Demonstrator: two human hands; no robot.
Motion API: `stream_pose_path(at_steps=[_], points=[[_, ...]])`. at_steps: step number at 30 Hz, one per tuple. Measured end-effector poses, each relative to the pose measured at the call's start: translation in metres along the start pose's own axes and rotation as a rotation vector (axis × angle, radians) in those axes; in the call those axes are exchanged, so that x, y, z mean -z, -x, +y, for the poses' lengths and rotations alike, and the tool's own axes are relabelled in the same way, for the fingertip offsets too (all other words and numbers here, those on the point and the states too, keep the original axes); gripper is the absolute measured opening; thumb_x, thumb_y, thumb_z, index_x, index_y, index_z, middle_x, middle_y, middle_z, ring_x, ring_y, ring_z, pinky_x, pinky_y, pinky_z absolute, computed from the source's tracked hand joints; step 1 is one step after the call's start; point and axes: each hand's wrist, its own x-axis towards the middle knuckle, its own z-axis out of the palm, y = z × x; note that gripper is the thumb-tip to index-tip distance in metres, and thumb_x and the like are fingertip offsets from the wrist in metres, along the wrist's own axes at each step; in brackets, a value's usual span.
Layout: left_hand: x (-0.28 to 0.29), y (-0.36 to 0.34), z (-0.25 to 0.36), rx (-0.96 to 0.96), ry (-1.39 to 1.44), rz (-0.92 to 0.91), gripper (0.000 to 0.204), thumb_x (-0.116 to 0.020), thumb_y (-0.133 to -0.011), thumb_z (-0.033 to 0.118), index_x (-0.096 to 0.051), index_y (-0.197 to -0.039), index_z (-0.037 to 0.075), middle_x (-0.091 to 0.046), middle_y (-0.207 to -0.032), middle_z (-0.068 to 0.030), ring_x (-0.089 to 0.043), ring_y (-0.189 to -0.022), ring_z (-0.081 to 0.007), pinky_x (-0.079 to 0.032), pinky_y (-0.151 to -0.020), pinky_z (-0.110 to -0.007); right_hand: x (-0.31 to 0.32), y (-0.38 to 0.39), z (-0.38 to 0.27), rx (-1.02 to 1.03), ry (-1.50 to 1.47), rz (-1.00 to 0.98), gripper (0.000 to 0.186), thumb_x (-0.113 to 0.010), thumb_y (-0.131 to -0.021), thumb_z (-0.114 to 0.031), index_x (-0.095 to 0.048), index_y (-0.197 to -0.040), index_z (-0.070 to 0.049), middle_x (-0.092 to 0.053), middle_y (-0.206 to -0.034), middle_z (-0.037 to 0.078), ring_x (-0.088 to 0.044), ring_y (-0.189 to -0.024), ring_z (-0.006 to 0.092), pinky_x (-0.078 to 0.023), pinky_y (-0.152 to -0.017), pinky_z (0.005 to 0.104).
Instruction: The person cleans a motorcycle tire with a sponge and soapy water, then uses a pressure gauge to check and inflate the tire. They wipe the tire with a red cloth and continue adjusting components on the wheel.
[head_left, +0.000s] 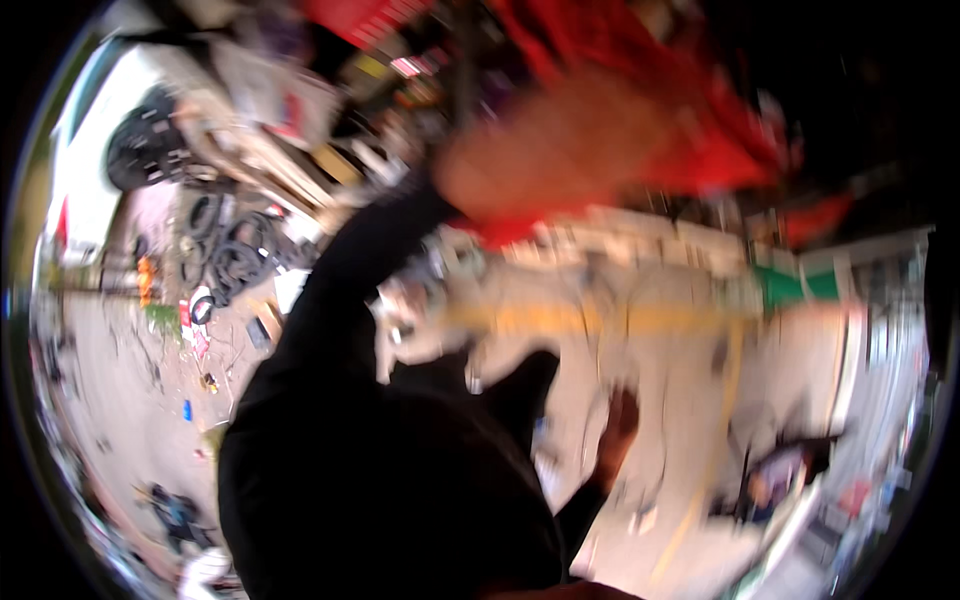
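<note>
The whole picture is smeared by motion. My left arm, in a black sleeve, reaches up from the lower left. My left hand (545,150) is a blurred shape against a red cloth (700,110) at the top; whether it grips the cloth is unclear. My right hand (618,425) sits lower, near the middle, over a pale surface (650,340) with a yellow stripe. Thin curved lines like wire (600,450) show near the right hand, but I cannot tell if it holds them.
A stack of dark tyres (232,255) lies at the left, with a white vehicle's wheel (148,150) above it. A green patch (800,286) is at the right. One person crouches at the lower left (176,512), another figure at the lower right (772,482).
</note>
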Motion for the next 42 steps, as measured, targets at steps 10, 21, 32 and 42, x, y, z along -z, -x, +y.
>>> stream_pose_path(at_steps=[10, 21, 32, 42], points=[[-0.110, 0.035, 0.180, 1.002, 1.030, -0.685, 0.023, -0.058, -0.093, 0.017, -0.063, -0.114, 0.009, -0.058, -0.066, -0.0087, -0.059, -0.054, -0.0183, -0.046, -0.054, -0.037, 0.114, -0.024, 0.017, -0.316, -0.511, -0.048, 0.043, -0.052, -0.099, -0.032, -0.057, -0.123, 0.004, -0.062, -0.122, 0.017, -0.064, -0.107, 0.0266, -0.050, -0.092, 0.0369], [-0.213, 0.019, 0.348, 0.841, 0.695, -0.583, 0.048, -0.055, -0.085, 0.017, -0.046, -0.130, 0.002, -0.056, -0.085, -0.0073, -0.063, -0.065, -0.0238, -0.049, -0.051, -0.036, -0.037, -0.202, 0.102, 0.057, 0.029, -0.936, 0.038, -0.048, -0.099, -0.030, -0.058, -0.116, 0.003, -0.062, -0.114, 0.012, -0.060, -0.104, 0.0225, -0.049, -0.090, 0.0351], [-0.144, 0.032, 0.347, 1.058, 0.428, -0.523, 0.008, -0.055, -0.082, 0.010, -0.052, -0.089, 0.006, -0.056, -0.082, -0.0118, -0.060, -0.069, -0.0342, -0.047, -0.057, -0.043, -0.077, -0.246, 0.038, 0.220, -0.219, -1.144, 0.040, -0.047, -0.099, -0.032, -0.059, -0.115, 0.003, -0.063, -0.111, 0.012, -0.061, -0.101, 0.0233, -0.049, -0.089, 0.0355], [-0.044, 0.033, 0.274, 1.302, 1.212, -0.001, 0.034, -0.049, -0.101, 0.016, -0.050, -0.131, -0.001, -0.061, -0.117, -0.0150, -0.062, -0.105, -0.0250, -0.048, -0.087, -0.037, -0.111, -0.253, -0.074, 0.210, -0.380, -1.205, 0.041, -0.047, -0.098, -0.033, -0.060, -0.113, 0.003, -0.064, -0.109, 0.012, -0.062, -0.099, 0.0240, -0.050, -0.088, 0.0358]])
